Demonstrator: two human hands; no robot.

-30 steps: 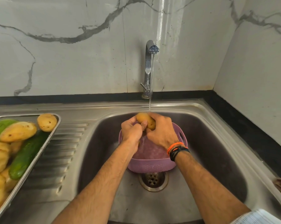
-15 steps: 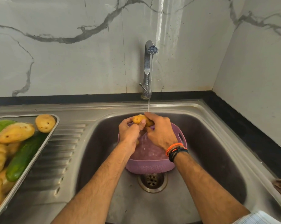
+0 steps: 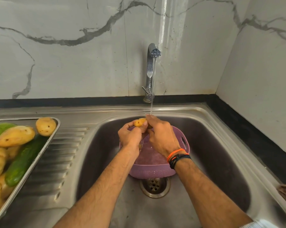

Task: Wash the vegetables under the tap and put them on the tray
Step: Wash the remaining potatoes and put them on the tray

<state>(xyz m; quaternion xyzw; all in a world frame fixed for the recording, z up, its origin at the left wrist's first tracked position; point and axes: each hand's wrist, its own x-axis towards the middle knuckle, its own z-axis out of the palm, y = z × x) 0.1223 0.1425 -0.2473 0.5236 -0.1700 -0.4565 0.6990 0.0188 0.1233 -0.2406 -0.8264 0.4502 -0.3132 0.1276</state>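
potato (image 3: 139, 122) turned, now mostly hidden by both hands' grip

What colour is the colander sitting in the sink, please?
Light purple colander; the head view shows it best.

One potato (image 3: 139, 122) in two hands (image 3: 145, 134), one colander (image 3: 157, 170), two cucumbers (image 3: 24, 162) on one tray (image 3: 40, 157).
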